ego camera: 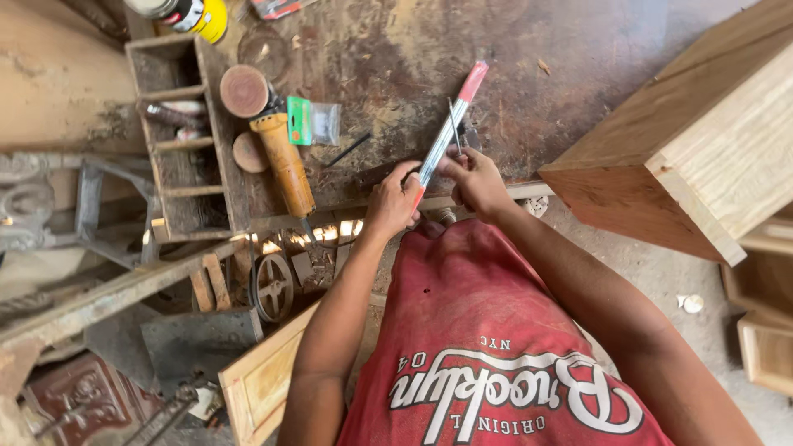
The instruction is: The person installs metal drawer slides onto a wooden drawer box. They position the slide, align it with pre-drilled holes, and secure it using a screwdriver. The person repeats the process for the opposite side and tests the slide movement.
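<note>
Nearest to us is our red shirt (pixel 496 347), and both forearms reach out from it to the edge of the workbench (pixel 396 58). Our left hand (pixel 395 201) has its fingers curled tight round the lower end of a long flat packet (pixel 446 132), red at both tips and pale along its middle, which slants up and to the right over the bench. Our right hand (pixel 475 182) sits just beside the left, its thumb and fingers pinched together on the packet's side, where a thin metal strip (pixel 454 124) sticks up along it; we cannot tell whether they grip the strip itself or only the packet.

Just left of our hands an orange-handled power tool (pixel 285 161) lies on the bench, a round sanding disc (pixel 244 90) at its far end. A small clear bag with a green label (pixel 312 122) rests beside it. Farther left stands a worn wooden tray (pixel 178 140) with compartments. To the right, a pale wooden box (pixel 702 149) sits beside the bench edge. At the far end stands a yellow can (pixel 202 15).
</note>
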